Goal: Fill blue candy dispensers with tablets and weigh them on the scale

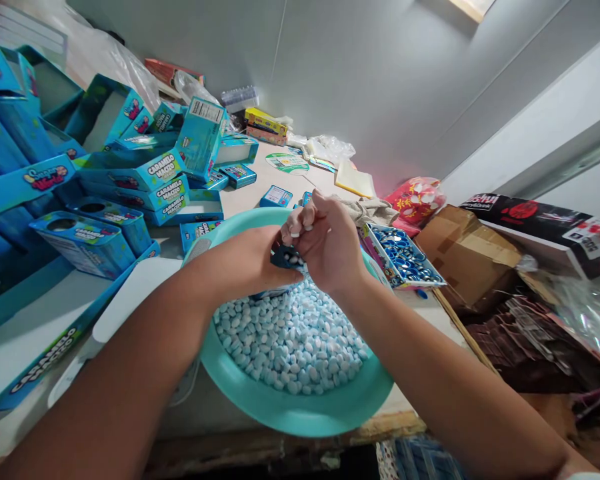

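Note:
A turquoise basin (300,423) is partly filled with small pale blue and white candies (300,340). My left hand (273,253) is closed around a small dark blue box (283,256) above the candies, and a few candies show at its opening. Its body is largely hidden by the hand. Beside it, my right hand (333,243) is cupped against the box's opening with its fingers curled. Pale candies seem to show at the fingers and under the palm.
Blue candy boxes (80,243) and display trays (145,170) are piled at left. To the right stand a carton of blue round lids (405,257), a cardboard box (463,253) and a red bag (416,203). Behind the basin lies a cloth (373,210). The table's wooden edge (395,425) runs in front.

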Available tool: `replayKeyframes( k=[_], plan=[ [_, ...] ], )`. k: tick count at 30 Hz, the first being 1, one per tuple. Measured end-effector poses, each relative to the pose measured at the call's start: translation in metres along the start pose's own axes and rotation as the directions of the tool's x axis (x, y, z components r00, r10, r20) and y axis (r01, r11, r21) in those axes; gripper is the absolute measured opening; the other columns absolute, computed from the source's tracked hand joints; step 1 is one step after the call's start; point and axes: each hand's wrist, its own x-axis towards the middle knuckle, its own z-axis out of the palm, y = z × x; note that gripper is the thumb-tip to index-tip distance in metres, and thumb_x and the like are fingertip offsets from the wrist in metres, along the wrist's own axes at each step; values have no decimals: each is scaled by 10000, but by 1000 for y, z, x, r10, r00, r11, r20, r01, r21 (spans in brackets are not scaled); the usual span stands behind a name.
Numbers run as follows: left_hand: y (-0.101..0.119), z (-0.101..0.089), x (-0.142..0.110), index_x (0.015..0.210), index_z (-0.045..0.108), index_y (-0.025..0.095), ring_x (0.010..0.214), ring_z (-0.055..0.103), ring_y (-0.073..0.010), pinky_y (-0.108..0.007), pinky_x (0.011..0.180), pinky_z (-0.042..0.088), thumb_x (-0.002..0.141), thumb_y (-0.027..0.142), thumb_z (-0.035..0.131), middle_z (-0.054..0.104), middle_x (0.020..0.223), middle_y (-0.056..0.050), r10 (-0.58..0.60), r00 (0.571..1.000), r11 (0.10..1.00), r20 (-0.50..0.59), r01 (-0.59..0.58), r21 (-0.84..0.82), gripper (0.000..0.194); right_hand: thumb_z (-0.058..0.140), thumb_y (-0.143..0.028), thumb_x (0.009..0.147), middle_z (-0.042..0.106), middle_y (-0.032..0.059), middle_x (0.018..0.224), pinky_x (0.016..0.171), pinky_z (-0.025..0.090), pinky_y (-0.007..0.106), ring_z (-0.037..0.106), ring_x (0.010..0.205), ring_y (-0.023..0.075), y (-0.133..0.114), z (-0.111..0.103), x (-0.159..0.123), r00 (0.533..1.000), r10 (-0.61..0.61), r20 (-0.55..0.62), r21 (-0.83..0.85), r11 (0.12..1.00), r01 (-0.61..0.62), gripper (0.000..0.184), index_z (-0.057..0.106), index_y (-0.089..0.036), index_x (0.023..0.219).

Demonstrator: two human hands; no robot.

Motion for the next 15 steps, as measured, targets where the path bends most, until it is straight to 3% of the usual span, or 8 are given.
replayKeyframes(
  k=[5,10,15],
  plan=[
    [-2,1,0,1046,607,234,913,642,-241,-324,726,449,777,430,672,702,1000,-8,-36,999,998,10,35,49,339,653,-703,857,484,-8,637,555,478,284,477,570,150,1,-1,4,999,45,-31,-1,999,-45,584,385,-234,636],
    [-8,3,0,1211,585,232,995,641,-284,-370,812,459,739,463,705,691,1146,-60,-65,998,990,10,63,130,538,662,-710,866,487,-13,606,523,450,253,450,535,132,1,-3,8,999,41,17,-41,998,-40,578,438,-228,639],
    [-7,2,-2,1201,594,243,1005,640,-271,-353,773,459,780,456,679,691,1156,-49,-38,999,996,35,35,82,479,601,-779,870,468,-25,551,462,424,256,436,477,138,-6,-5,6,997,71,36,-69,995,-69,602,465,-234,652]
  ],
)
